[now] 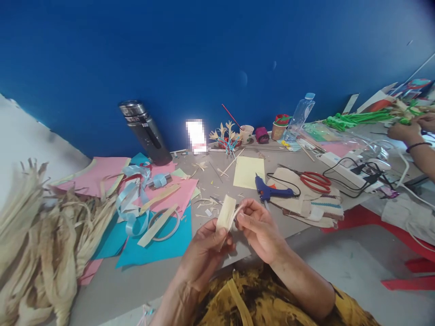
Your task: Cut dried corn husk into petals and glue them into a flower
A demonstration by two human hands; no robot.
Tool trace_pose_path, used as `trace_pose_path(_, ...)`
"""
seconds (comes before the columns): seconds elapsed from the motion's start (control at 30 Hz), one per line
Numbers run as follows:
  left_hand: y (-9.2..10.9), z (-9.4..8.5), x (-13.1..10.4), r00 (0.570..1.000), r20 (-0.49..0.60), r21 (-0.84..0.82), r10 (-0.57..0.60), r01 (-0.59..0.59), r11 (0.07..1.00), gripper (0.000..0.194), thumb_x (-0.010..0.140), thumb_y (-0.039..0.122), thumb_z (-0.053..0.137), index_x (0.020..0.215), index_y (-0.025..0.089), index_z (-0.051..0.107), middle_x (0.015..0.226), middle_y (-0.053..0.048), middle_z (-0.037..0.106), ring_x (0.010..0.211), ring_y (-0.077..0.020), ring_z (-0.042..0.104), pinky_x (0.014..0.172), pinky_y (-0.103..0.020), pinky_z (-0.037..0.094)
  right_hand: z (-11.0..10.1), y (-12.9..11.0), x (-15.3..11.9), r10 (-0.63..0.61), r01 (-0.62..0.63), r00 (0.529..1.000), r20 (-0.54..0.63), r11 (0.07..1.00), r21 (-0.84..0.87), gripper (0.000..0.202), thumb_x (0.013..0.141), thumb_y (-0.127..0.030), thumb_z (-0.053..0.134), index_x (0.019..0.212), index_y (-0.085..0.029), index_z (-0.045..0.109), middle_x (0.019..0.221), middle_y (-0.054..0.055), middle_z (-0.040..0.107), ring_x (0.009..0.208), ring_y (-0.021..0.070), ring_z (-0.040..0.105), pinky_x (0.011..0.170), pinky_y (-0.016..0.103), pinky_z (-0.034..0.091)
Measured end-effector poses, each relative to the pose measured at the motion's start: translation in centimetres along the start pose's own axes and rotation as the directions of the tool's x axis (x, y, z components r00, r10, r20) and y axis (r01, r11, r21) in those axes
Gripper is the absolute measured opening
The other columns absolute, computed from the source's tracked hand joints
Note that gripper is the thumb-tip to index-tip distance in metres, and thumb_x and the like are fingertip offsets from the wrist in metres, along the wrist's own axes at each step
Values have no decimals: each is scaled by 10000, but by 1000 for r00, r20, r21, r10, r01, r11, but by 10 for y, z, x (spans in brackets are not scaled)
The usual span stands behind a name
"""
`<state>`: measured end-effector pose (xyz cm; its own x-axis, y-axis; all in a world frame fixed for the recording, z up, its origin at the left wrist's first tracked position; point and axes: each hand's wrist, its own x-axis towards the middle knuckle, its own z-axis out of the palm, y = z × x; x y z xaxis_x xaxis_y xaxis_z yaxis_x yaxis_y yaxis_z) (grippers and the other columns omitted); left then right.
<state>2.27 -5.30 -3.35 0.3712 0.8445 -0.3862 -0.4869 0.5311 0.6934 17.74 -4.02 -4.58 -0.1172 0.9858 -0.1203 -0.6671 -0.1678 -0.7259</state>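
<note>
My left hand (212,242) pinches a pale, flat piece of dried corn husk (226,213) upright above the table's front edge. Beside it, my right hand (258,226) grips a narrow strip along the husk's right side between thumb and fingers; whether this strip is fully separate I cannot tell. Just beyond my hands lie small husk scraps (207,203) and a yellow paper sheet (249,171). To the right of that sheet rests a blue glue gun (272,189). Farther right are red-handled scissors (316,181) on a stack of cloth pieces (306,206).
Dried husks (50,240) heap up at left, by coloured paper (159,253), blue ribbon (125,203) and a tape roll (176,226). A dark thermos (147,136), husk flowers (227,138) and a plastic bottle (301,117) stand along the wall. A power strip (346,170) and another person's hands (408,131) are at right.
</note>
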Motion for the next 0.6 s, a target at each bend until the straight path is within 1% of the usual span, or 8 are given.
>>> trace_pose_path(0.1,-5,1,2,999,-38,-82,6,-9,997,255,674,322,848,772,154,683,641,-4,567,641,-124,509,686,-292,475,-3,-2,-2,-31,31,999,45,1000,1,317,698,-254,878,850,-206,604,727,-35,562,607,94,466,598,228,406)
trace_pose_path(0.17,-7,2,3,996,-85,-76,26,-32,997,257,656,311,856,750,152,677,636,1,565,631,-115,503,680,-285,471,-2,-4,-2,-54,57,997,58,997,-54,311,725,-285,862,898,-208,615,786,-16,589,649,103,490,612,228,417)
trace_pose_path(0.27,-8,3,1,991,-120,-16,54,-56,998,266,643,319,857,742,148,679,627,4,568,620,-109,498,668,-273,454,0,-8,0,-116,122,992,44,978,-168,367,722,-334,863,974,-201,631,880,21,629,725,124,531,614,226,429)
trace_pose_path(0.37,-8,2,-1,989,-109,76,99,-91,993,276,646,350,851,727,147,682,607,6,561,605,-109,493,641,-259,426,1,-9,2,-165,162,986,10,954,-252,351,708,-303,874,941,-205,629,820,1,623,714,123,541,623,226,440)
trace_pose_path(0.43,-5,0,-3,989,-84,164,122,-107,981,301,617,350,870,760,145,703,634,-5,590,610,-114,507,611,-250,406,0,-8,4,-161,152,987,-7,945,-288,330,700,-282,877,906,-207,630,797,-10,622,706,122,550,631,229,449)
trace_pose_path(0.5,-3,-2,-4,989,-66,230,130,-112,967,325,590,353,885,768,142,715,652,-15,616,591,-113,509,565,-241,382,-2,-6,5,-131,125,991,3,941,-315,332,684,-277,885,892,-201,639,803,-5,631,713,126,561,646,236,462)
trace_pose_path(0.53,-1,-2,-4,989,-64,243,130,-111,964,321,585,356,886,744,140,711,642,-16,620,569,-108,504,541,-236,370,-3,-5,5,-120,117,993,9,939,-323,340,671,-276,892,889,-198,643,806,-3,634,717,128,564,652,239,466)
trace_pose_path(0.6,0,-2,-2,989,-80,216,122,-102,971,308,591,359,880,678,139,683,593,-5,608,520,-94,490,509,-228,360,-4,-5,4,-123,117,992,2,938,-326,357,658,-281,900,891,-197,643,808,2,632,728,134,563,659,242,469)
